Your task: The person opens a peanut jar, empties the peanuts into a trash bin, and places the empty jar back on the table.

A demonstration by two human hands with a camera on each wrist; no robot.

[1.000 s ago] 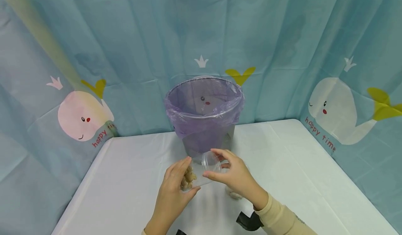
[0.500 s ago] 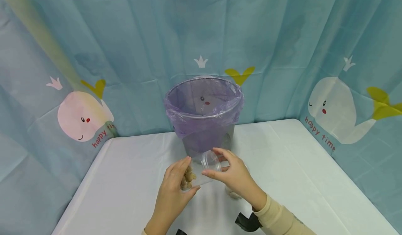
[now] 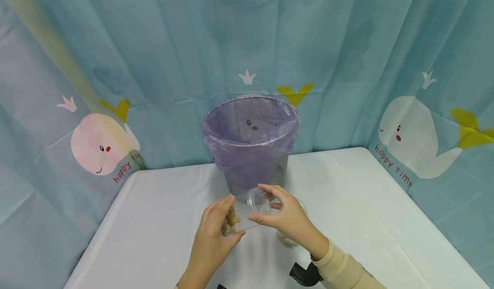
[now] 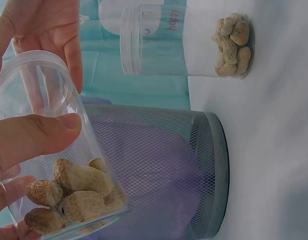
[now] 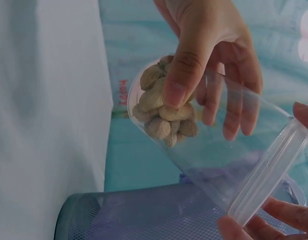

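A clear plastic jar [image 3: 247,220] lies tilted sideways between my hands, above the white table. Several unshelled peanuts [image 5: 163,110] are gathered at its base end. My left hand [image 3: 214,229] grips the jar round that end, its thumb [image 4: 39,135] across the wall in the left wrist view. At the other end, my right hand [image 3: 287,214] holds the clear rim end [image 5: 268,172] between thumb and fingers. A second clear jar [image 4: 161,45] with peanuts at its bottom stands on the table, mostly hidden behind my right hand in the head view.
A mesh wastebasket [image 3: 254,173] lined with a purple bag [image 3: 216,139] stands just beyond my hands on the white tablecloth [image 3: 154,220]. Blue curtains [image 3: 173,66] with printed whales close off the back and sides. A black strap [image 3: 305,274] shows beside my right sleeve.
Both hands keep their hold on the jar in nearly the same place. Only slight shifts of the right hand and the head view show.
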